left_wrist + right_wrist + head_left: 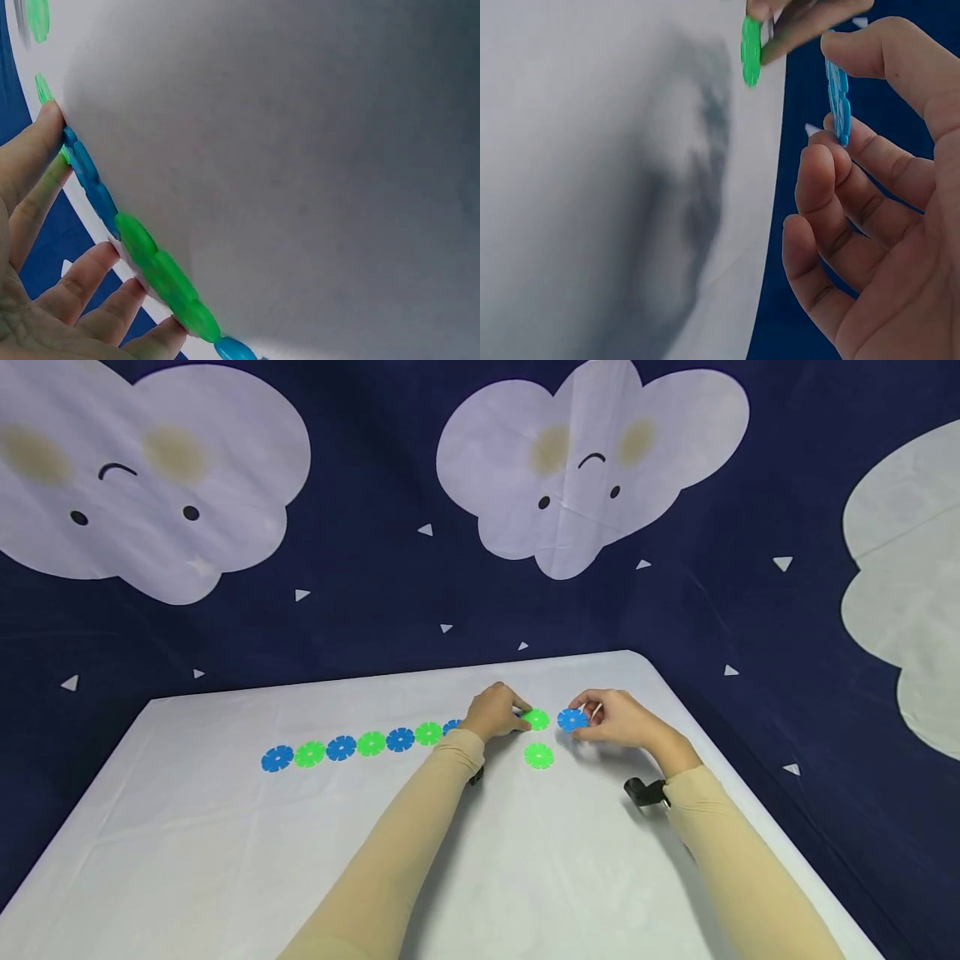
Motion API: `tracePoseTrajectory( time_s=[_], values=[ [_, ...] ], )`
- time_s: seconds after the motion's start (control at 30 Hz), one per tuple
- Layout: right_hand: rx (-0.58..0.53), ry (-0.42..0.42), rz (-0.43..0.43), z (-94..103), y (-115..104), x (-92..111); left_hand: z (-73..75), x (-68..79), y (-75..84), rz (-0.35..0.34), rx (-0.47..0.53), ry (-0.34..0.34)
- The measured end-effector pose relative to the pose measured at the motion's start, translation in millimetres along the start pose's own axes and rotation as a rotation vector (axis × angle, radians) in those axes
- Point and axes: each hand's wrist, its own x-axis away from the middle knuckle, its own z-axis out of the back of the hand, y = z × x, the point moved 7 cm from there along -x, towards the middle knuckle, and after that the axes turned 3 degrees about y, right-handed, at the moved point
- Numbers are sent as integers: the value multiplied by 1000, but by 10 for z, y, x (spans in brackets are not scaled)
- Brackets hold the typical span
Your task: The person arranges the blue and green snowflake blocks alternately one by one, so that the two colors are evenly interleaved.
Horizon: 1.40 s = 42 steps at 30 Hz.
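My left hand reaches over the right part of a row of notched plastic discs, alternating blue and green. Its thumb and index finger pinch the edge of the green disc at the row's right end. Part of the row is hidden under this hand; a blue disc and a green disc show by its fingers in the left wrist view. My right hand holds a blue disc by its edges between thumb and fingers, raised off the table and apart from the row.
A loose green disc lies nearer me, below the row's right end. The row runs left to a blue disc. All lie on a white-covered table; a dark blue cloth with clouds hangs behind its far edge.
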Motion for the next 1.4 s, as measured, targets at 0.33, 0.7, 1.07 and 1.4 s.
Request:
tracePoseTrajectory(
  time_s=[0.33, 0.7, 1.07, 1.4],
  values=[
    [49, -24, -52, -11, 192, -177, 27, 32, 9, 10, 6, 4],
    [80, -36, -85, -54, 257, -320, 19, 30, 5, 24, -1, -1],
    [105, -50, -89, -149, 272, -412, 50, 49, 36, 27, -2, -9],
    [106, -67, -101, -215, 259, -470, 52, 62, 38, 30, -21, -6]
  ],
)
